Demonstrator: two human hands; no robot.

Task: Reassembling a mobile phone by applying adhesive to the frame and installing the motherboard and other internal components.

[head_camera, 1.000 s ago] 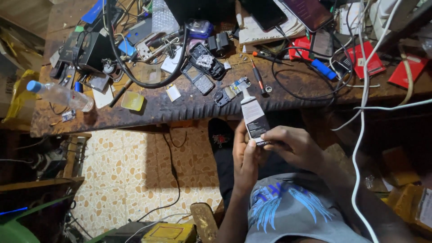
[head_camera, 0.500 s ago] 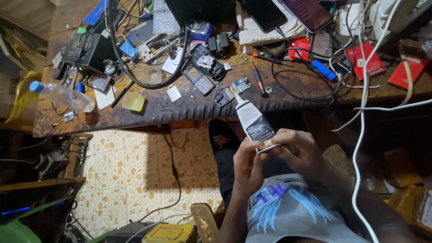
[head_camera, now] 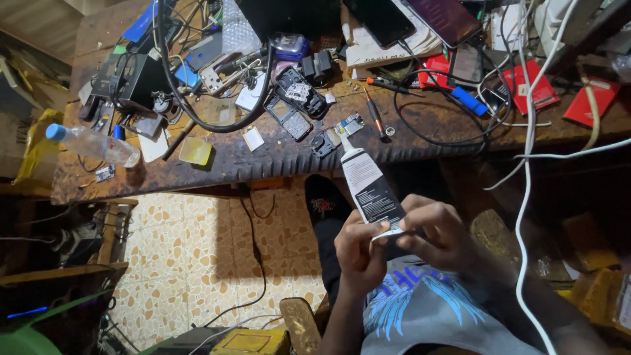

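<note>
gripping a white-and-black glue tube (head_camera: 369,187) at its near end, left hand (head_camera: 360,251) and right hand (head_camera: 439,233) close around it, nozzle pointing far toward the workbench (head_camera: 263,161). clear plastic bottle (head_camera: 92,143) lies far left, a screwdriver (head_camera: 374,115) just beyond the nozzle.

Both hands, the left hand (head_camera: 360,253) and the right hand (head_camera: 439,233), grip the lower end of a white and black glue tube (head_camera: 370,187) below the cluttered workbench (head_camera: 263,161), nozzle pointing towards it.
</note>
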